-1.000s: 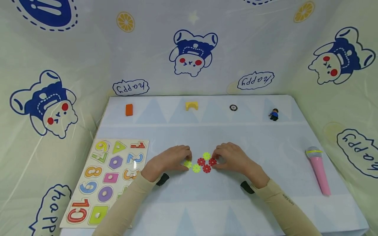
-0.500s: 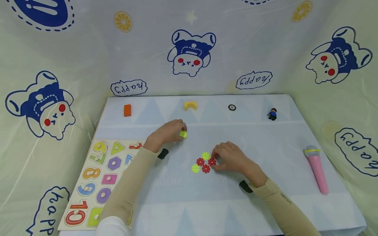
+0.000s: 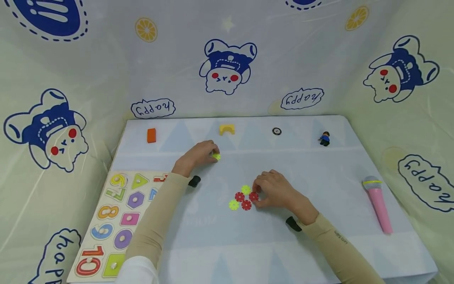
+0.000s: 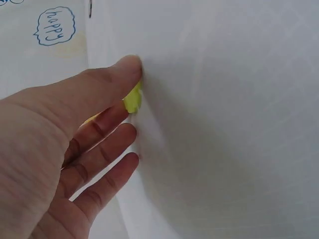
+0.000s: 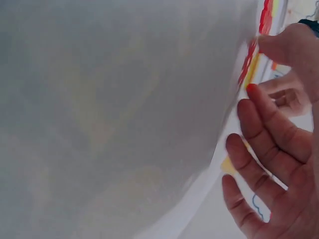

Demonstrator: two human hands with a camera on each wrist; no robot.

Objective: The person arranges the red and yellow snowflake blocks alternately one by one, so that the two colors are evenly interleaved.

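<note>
In the head view my left hand (image 3: 198,156) is over the table, left of centre, pinching a yellow-green notched snowflake disc (image 3: 217,157) between thumb and index finger. The left wrist view shows this disc (image 4: 132,100) behind the thumb, the other fingers loosely bent. At the table's middle lie joined notched discs: red ones (image 3: 246,205) grouped together, a yellow-green disc (image 3: 246,189) at the far side and another yellow-green disc (image 3: 233,204) at the left. My right hand (image 3: 274,191) pinches the rightmost red disc (image 3: 253,196) by its edge.
A number-and-shape puzzle board (image 3: 114,221) lies at the left, partly under my left sleeve. Along the far edge are an orange block (image 3: 151,135), a yellow arch block (image 3: 227,129), a small black-and-white disc (image 3: 277,131) and a toy figure (image 3: 324,139). A pink microphone (image 3: 378,205) lies right.
My left hand has lifted one yellow-green disc from beside the cluster's left side and moved it away toward the far edge. The right hand stays at the red disc.
</note>
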